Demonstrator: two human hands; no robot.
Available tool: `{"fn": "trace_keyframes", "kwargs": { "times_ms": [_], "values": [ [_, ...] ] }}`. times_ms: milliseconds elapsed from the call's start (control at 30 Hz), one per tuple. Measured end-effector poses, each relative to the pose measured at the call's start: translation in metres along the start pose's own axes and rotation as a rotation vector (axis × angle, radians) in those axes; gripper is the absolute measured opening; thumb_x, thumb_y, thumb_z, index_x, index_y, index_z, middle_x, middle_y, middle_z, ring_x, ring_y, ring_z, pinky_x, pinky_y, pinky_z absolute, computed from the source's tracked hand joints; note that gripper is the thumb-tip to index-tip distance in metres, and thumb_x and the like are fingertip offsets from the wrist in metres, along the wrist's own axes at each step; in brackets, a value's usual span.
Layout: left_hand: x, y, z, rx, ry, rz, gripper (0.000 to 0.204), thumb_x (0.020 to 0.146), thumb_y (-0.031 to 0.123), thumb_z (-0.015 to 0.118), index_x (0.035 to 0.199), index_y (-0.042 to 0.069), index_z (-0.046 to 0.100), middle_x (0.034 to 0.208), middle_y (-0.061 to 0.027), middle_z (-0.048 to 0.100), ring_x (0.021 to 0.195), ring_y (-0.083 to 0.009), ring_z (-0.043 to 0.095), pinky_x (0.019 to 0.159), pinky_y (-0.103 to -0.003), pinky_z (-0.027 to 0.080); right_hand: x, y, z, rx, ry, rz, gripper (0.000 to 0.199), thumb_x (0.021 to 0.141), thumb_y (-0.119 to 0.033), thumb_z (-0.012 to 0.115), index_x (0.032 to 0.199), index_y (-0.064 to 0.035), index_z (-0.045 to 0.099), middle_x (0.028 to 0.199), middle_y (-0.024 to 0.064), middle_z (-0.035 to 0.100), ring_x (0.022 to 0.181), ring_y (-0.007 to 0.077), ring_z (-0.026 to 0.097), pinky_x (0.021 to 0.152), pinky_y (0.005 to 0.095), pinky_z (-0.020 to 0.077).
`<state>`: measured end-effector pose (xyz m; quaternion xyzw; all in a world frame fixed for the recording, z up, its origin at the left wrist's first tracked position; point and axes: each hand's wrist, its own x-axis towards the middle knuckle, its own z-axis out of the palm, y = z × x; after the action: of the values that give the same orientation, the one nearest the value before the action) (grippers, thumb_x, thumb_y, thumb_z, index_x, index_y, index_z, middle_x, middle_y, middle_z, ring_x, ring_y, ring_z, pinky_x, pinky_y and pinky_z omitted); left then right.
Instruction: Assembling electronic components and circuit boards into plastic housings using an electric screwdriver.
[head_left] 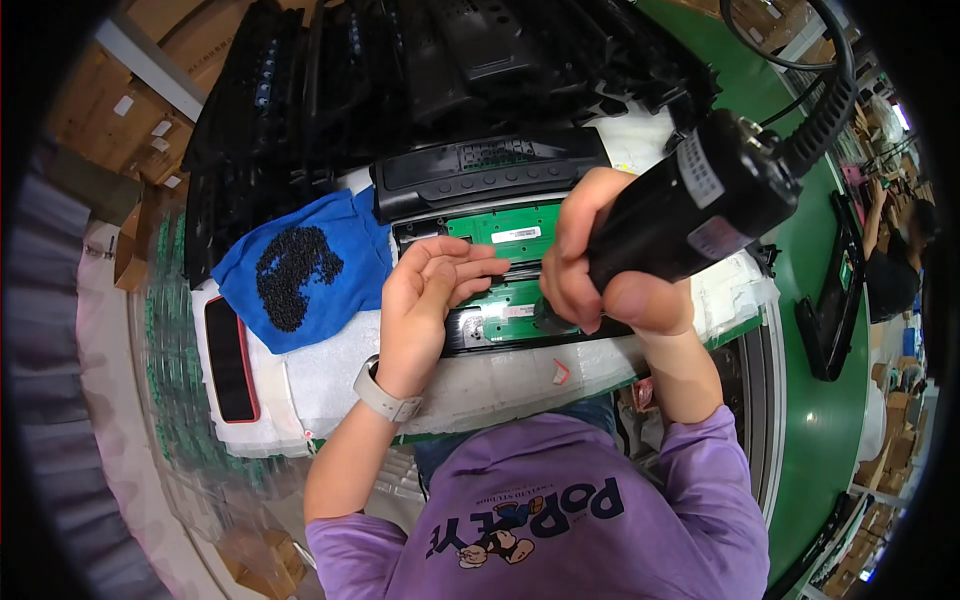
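Observation:
My right hand (615,270) is wrapped around a black electric screwdriver (690,205), tilted with its lower end toward a green circuit board (520,312). The hand hides the bit. My left hand (440,280) is partly curled over the boards, its thumb laid against its fingers and its fingertips close to the gap between two green boards. Whatever it may hold cannot be made out. A second green circuit board (515,225) lies just beyond, set in a black housing. To the left, a heap of small black screws (290,275) rests on a blue cloth (350,235).
A black panel with buttons (480,180) lies behind the boards. Many black plastic housings (400,80) are stacked at the far side. A red-edged phone (231,360) sits on the white padded work surface (500,378). The screwdriver's cable (825,120) loops up at the right.

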<state>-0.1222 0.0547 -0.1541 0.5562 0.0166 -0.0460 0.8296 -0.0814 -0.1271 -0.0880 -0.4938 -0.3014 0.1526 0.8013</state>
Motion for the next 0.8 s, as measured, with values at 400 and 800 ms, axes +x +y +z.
{"fn": "trace_keyframes", "kwargs": {
  "times_ms": [400, 800],
  "values": [
    [-0.002, -0.007, -0.006, 0.139, 0.022, 0.017, 0.025, 0.097, 0.024, 0.039, 0.098, 0.0, 0.049, 0.063, -0.0081, 0.058, 0.048, -0.0088, 0.052, 0.041, -0.018, 0.036, 0.002, -0.001, 0.014, -0.23, -0.146, -0.081, 0.027, 0.056, -0.006, 0.075, 0.07, -0.0046, 0.052, 0.06, 0.0026, 0.055, 0.051, 0.0109, 0.051, 0.047, 0.0219, 0.0411],
    [-0.001, 0.001, -0.003, 0.041, -0.033, -0.044, 0.015, 0.093, 0.016, 0.047, 0.097, 0.002, 0.046, 0.075, -0.0112, 0.062, 0.061, -0.016, 0.061, 0.05, -0.021, 0.042, 0.001, 0.001, 0.007, -0.487, -0.185, -0.162, 0.03, 0.057, -0.013, 0.076, 0.075, -0.0045, 0.053, 0.057, 0.0, 0.052, 0.047, 0.0103, 0.049, 0.046, 0.0228, 0.0396]
  ]
}}
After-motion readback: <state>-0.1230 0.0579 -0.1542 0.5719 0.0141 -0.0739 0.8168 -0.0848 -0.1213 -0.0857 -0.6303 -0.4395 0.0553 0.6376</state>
